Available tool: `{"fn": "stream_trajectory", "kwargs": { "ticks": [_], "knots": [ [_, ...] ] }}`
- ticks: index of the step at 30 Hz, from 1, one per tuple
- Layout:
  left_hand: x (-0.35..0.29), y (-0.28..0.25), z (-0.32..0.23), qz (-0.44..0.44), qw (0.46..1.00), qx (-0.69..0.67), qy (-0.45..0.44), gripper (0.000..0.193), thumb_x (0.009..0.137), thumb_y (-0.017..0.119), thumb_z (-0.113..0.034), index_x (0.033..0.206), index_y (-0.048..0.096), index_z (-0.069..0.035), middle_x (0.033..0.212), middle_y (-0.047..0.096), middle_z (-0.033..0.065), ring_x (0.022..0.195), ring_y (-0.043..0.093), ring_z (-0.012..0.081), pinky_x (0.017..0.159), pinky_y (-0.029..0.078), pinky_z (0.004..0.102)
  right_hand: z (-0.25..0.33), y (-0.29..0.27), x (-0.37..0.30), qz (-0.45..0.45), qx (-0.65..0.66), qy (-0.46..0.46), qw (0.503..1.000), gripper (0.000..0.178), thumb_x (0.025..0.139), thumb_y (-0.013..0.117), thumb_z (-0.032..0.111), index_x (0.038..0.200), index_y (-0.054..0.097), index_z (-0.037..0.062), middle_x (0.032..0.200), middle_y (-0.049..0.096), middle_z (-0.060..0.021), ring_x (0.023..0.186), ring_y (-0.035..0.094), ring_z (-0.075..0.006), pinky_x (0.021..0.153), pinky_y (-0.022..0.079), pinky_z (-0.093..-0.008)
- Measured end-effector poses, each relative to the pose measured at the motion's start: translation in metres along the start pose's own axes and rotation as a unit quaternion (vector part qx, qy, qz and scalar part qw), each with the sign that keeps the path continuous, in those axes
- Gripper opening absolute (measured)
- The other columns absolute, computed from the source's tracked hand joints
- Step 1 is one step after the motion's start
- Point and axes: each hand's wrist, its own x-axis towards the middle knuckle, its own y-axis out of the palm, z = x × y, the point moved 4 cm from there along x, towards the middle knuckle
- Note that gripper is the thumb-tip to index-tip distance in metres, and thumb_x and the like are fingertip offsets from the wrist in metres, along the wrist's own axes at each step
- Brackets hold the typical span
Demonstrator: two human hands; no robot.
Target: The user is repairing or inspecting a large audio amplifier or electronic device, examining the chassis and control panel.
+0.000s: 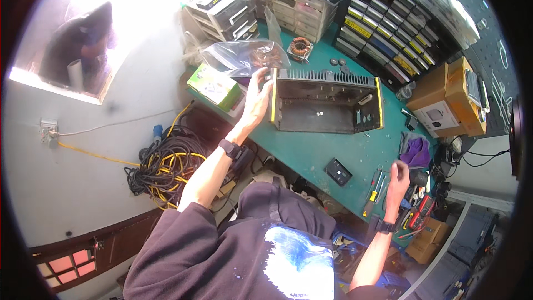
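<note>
A dark metal housing (316,114) with a finned top edge and yellow-edged end plates rests on the green workbench, its hollow side facing me. Two small white round pieces show inside it. My left hand (256,100) is closed on the housing's left end plate, thumb and fingers at its upper corner. Over the bench's right part, above several hand tools, my right hand (397,182) is raised with its fingers curled together. Whatever its fingertips pinch is too small to make out. A yellow-handled screwdriver (373,194) and a flat black rectangular cover (338,171) lie nearby.
Behind the housing sit a copper-wound motor part (300,48), clear plastic bags (239,55) and a rack of small drawers (388,28). A green-and-white box (214,86) stands left, a cardboard box (444,103) right. A purple cloth (415,151) and red multimeter (423,211) lie rightward.
</note>
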Motion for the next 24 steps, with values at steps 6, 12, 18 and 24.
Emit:
{"fn": "stream_trajectory", "kwargs": {
  "ticks": [6, 12, 18, 24],
  "knots": [
    [-0.003, -0.01, 0.008, 0.033, 0.985, -0.077, -0.153, 0.046, 0.103, 0.056, -0.014, 0.147, 0.048, 0.0, 0.142, 0.057, 0.016, 0.131, 0.055, 0.0258, 0.112, 0.042, 0.0367, 0.054, 0.072, 0.066, 0.001, 0.023, -0.001, 1.0, 0.039, 0.106, 0.059, 0.028, 0.133, 0.061, 0.0008, 0.114, 0.066, -0.0069, 0.093, 0.058, -0.0126, 0.082, 0.05, -0.0295],
    [0.011, -0.016, 0.041, 0.087, 0.985, -0.095, -0.11, 0.036, 0.105, 0.058, -0.017, 0.138, 0.058, -0.002, 0.13, 0.066, 0.0113, 0.122, 0.061, 0.0191, 0.106, 0.046, 0.0334, 0.093, 0.107, 0.085, 0.04, -0.038, 0.003, 0.998, 0.046, 0.108, 0.054, 0.037, 0.138, 0.059, 0.0022, 0.115, 0.067, -0.0077, 0.09, 0.057, -0.0131, 0.08, 0.05, -0.0294],
    [0.018, -0.015, 0.032, 0.138, 0.983, -0.037, -0.111, 0.037, 0.108, 0.056, -0.028, 0.135, 0.059, -0.003, 0.128, 0.067, 0.0117, 0.119, 0.061, 0.0187, 0.103, 0.047, 0.034, 0.08, 0.104, 0.09, 0.022, -0.078, 0.044, 0.996, 0.047, 0.109, 0.052, 0.037, 0.136, 0.06, -0.0009, 0.117, 0.069, -0.0119, 0.099, 0.062, -0.0171, 0.086, 0.05, -0.0307],
    [0.018, -0.015, 0.02, 0.15, 0.978, -0.089, -0.116, 0.038, 0.108, 0.055, -0.026, 0.137, 0.056, -0.002, 0.127, 0.066, 0.0124, 0.123, 0.057, 0.0175, 0.107, 0.043, 0.0331, 0.077, 0.115, 0.106, 0.041, -0.145, 0.058, 0.987, 0.058, 0.109, 0.046, 0.046, 0.137, 0.057, -0.0047, 0.127, 0.066, -0.0247, 0.12, 0.062, -0.0322, 0.105, 0.043, -0.0365]
  ]
}}
